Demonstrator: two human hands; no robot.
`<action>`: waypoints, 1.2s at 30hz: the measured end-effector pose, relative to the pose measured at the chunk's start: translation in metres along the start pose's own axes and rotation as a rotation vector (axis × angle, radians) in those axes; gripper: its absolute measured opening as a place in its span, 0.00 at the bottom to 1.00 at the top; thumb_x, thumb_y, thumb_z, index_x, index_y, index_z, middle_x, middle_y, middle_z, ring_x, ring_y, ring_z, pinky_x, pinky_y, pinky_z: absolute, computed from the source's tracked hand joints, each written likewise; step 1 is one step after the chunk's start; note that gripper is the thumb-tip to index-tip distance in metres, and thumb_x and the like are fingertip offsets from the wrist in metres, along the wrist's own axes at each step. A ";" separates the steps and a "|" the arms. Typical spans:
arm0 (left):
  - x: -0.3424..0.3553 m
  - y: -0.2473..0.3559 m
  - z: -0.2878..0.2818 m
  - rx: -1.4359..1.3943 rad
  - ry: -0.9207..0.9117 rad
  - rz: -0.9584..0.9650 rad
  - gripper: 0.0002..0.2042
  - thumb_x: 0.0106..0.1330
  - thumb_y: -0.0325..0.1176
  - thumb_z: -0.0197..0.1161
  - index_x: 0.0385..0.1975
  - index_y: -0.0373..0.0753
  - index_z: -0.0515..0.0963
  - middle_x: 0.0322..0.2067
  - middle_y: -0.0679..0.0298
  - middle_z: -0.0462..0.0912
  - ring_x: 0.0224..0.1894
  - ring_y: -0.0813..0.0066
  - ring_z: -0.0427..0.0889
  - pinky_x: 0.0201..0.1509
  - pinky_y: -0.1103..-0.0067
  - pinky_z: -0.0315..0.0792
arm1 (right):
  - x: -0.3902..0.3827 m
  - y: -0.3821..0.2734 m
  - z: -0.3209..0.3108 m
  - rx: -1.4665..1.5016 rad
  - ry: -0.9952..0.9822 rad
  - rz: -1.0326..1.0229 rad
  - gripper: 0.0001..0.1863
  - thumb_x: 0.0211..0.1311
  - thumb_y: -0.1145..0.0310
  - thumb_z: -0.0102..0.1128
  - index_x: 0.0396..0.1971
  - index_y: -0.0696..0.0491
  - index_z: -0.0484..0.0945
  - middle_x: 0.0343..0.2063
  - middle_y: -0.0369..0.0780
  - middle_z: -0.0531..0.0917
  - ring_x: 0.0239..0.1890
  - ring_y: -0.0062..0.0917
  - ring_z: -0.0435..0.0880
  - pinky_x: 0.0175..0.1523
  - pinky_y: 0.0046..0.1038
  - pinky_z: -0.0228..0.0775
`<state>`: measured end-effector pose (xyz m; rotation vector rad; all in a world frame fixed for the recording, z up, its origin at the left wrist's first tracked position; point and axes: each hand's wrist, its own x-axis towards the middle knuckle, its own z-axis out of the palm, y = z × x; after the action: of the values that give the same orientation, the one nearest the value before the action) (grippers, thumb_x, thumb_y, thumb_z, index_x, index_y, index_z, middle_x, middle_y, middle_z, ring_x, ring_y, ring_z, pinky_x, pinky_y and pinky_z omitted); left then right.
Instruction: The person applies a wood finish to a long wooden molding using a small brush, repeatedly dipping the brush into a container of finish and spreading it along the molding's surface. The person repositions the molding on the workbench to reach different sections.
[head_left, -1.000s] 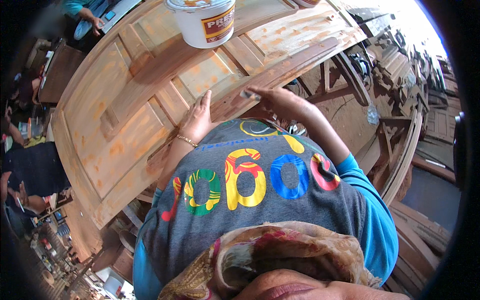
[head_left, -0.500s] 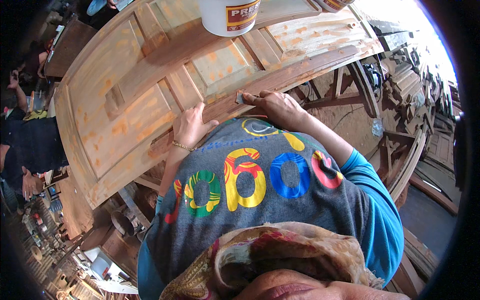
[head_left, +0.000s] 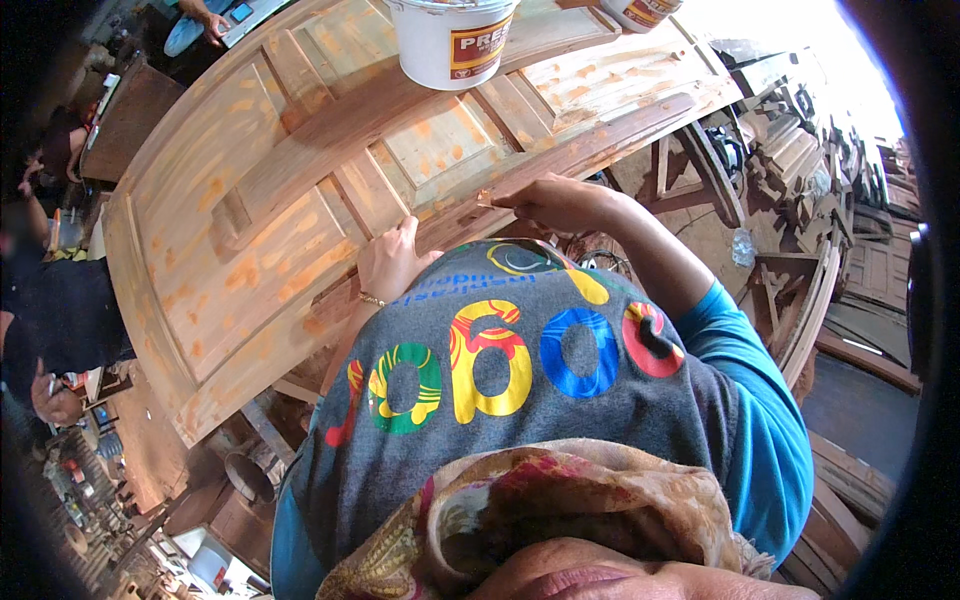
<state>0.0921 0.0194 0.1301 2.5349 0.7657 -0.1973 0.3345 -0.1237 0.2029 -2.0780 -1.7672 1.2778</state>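
Note:
A panelled wooden door with orange filler smears lies flat in front of me. My left hand rests on its near edge, thumb and forefinger spread, holding nothing. In my closed right hand is a small putty knife, mostly hidden by the fingers. Orange-brown filler shows at its tip, close over the door's near edge strip. A loose wooden board lies lengthwise across the door. On top stands a white bucket with a red and yellow label.
A second bucket stands at the far right of the door. Wooden frames and offcuts are piled to the right. At the left is a person in dark clothes; another person's hand shows at the far left.
My right hand has tilted and its wrist has lifted, with the putty knife still near the door's edge. My left hand stays on the edge. The view has shifted slightly, showing more of the bucket.

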 end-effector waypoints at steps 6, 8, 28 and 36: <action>0.002 0.001 0.003 0.029 0.012 0.027 0.26 0.52 0.54 0.71 0.38 0.40 0.71 0.26 0.52 0.83 0.33 0.54 0.85 0.32 0.64 0.79 | -0.019 -0.033 0.007 -0.193 0.062 0.223 0.36 0.58 0.52 0.66 0.67 0.38 0.64 0.37 0.47 0.84 0.45 0.42 0.84 0.47 0.41 0.76; 0.003 0.000 0.004 0.018 -0.002 0.029 0.26 0.52 0.54 0.71 0.38 0.40 0.70 0.26 0.52 0.83 0.33 0.53 0.85 0.32 0.63 0.79 | -0.018 -0.029 0.026 -0.271 0.160 0.172 0.30 0.64 0.52 0.59 0.66 0.32 0.64 0.40 0.48 0.82 0.45 0.42 0.84 0.46 0.40 0.76; 0.007 0.001 0.005 0.033 -0.013 0.036 0.27 0.52 0.55 0.70 0.38 0.39 0.70 0.27 0.52 0.84 0.34 0.52 0.85 0.33 0.63 0.79 | -0.038 -0.033 0.003 -0.376 0.111 0.305 0.24 0.69 0.60 0.48 0.65 0.41 0.66 0.37 0.46 0.84 0.38 0.40 0.85 0.42 0.40 0.76; 0.008 0.008 -0.006 0.032 -0.106 -0.059 0.32 0.51 0.57 0.70 0.48 0.38 0.72 0.32 0.47 0.84 0.38 0.47 0.84 0.38 0.60 0.78 | -0.014 -0.019 0.059 -0.366 0.465 0.307 0.33 0.61 0.73 0.53 0.68 0.40 0.62 0.35 0.47 0.80 0.38 0.41 0.84 0.40 0.40 0.76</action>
<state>0.1028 0.0203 0.1366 2.5110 0.8013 -0.3638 0.2822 -0.1539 0.1833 -2.6489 -1.5973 0.4611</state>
